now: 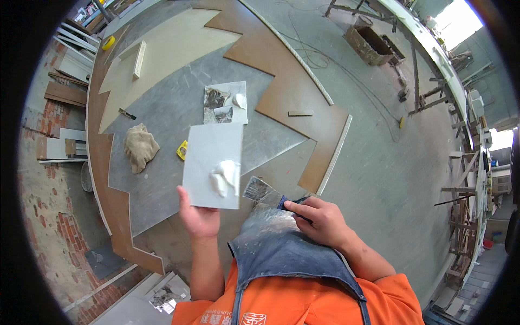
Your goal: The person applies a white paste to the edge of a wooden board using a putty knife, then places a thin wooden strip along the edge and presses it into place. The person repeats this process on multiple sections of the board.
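Observation:
My left hand (200,218) grips the near edge of a flat, light grey board (208,154), thumb along its side. On that board's right part sits a lump of white paste (225,177). A putty knife (262,190) with a wide, smeared metal blade is in my right hand (319,218), its fingers wrapped round the dark blue handle. The blade points toward the board, a little apart from its right edge. Beyond the board, a second small panel (242,115) with dark smears and a white dab lies on the large grey sheet (173,97).
A crumpled beige cloth (141,147), a yellow tape measure (182,150) and a small dark tool (127,114) lie on the sheet. Zigzag-edged brown boards (295,81) flank it. A pale strip of wood (140,60) stands farther off. Cables and a dirty trough (370,45) are on the floor.

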{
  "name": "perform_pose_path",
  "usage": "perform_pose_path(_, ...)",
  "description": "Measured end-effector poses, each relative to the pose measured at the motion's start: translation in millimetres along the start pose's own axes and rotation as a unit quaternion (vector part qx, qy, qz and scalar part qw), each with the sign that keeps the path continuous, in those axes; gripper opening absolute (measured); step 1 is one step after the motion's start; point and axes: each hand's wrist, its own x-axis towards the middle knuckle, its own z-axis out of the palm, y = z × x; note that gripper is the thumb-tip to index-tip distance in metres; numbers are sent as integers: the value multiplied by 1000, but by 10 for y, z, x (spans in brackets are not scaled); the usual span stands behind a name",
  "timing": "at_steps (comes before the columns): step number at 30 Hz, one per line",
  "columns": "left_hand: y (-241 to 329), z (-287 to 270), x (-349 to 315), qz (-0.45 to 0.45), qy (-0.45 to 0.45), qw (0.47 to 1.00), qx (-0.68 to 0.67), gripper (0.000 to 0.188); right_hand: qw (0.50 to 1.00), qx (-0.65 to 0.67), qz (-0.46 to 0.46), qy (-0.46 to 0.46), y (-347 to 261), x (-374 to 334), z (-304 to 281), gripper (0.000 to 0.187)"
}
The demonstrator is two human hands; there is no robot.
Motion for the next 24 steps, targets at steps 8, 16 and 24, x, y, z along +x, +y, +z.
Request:
perform_pose_path(8, 124, 74, -28, 15, 15, 999, -28, 60, 776, 558, 204, -210, -81, 478, -191, 26)
perform_pose_path(16, -50, 492, -16, 35, 6, 999, -33, 63, 808, 503, 282, -118, 335, 8, -238, 37)
perform_pose_path(24, -845, 873, -229, 82, -104, 989, 65, 63, 591, 747, 266, -150, 698, -515, -801, 39)
